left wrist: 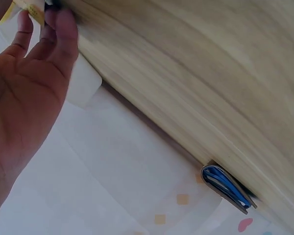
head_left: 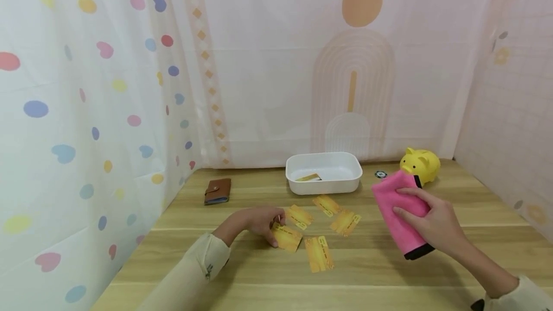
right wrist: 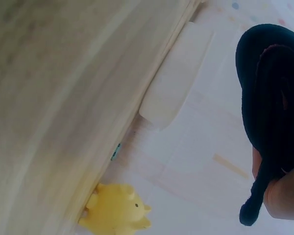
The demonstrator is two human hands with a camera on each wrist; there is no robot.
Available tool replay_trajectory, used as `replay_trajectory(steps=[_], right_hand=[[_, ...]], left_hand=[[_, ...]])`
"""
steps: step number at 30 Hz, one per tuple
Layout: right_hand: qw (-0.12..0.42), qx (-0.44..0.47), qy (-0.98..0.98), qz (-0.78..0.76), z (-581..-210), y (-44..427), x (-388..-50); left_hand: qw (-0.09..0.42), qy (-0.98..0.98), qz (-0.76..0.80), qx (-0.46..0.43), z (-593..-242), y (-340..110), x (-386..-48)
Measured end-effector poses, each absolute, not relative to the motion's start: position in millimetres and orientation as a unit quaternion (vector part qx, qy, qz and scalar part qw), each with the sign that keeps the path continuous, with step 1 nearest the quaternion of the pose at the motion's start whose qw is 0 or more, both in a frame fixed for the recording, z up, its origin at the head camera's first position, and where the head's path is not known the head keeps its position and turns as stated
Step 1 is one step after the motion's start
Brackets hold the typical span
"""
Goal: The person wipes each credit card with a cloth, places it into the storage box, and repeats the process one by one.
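The left hand pinches a yellow-orange card at its left edge, low over the wooden table. Beside it lie several similar cards, such as one to the right and one farther back. In the left wrist view the left hand has its fingertips at the card in the top corner. The right hand grips a folded pink cloth with black edges, raised above the table. The right wrist view shows the cloth's dark end, with part of the right hand below.
A white tray with a card inside stands at the back. A brown wallet lies at the back left of the table. Back right are a yellow piggy bank and a round chip. Curtains hang around the table.
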State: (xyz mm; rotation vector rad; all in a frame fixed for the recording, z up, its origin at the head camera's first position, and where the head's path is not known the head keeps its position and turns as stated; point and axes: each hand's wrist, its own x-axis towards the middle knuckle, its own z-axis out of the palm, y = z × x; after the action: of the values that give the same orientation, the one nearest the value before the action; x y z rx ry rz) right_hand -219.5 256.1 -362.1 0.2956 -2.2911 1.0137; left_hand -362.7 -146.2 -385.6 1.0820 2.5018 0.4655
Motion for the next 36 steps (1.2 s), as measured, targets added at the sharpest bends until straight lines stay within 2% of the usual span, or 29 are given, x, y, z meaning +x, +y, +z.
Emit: replay_trajectory(steps=[6, 12, 18, 25, 30, 36], right_hand=[[0.303, 0.113, -0.865, 0.385, -362.2, 253.1, -219.9], [0.289, 0.116, -0.867, 0.389, -362.3, 248.7, -220.5], [0.282, 0.118, -0.866, 0.395, -363.8, 244.4, -220.6], [0.296, 0.141, -0.859, 0.394, -361.6, 238.8, -222.0], [0.283, 0.149, -0.855, 0.408, -360.2, 233.6, -221.0], [0.274, 0.15, -0.851, 0.422, -357.2, 227.1, -218.1]], left_hand=[[0.188, 0.884, 0.219, 0.367, -387.4, -146.7, -362.8], [0.224, 0.855, 0.303, 0.357, -386.7, -145.3, -360.0], [0.213, 0.833, 0.361, 0.361, -384.5, -140.2, -352.2], [0.23, 0.788, 0.482, 0.306, -379.7, -132.4, -341.0], [0.218, 0.753, 0.567, 0.253, -380.9, -116.3, -332.3], [0.236, 0.692, 0.645, 0.224, -376.1, -95.2, -324.8]])
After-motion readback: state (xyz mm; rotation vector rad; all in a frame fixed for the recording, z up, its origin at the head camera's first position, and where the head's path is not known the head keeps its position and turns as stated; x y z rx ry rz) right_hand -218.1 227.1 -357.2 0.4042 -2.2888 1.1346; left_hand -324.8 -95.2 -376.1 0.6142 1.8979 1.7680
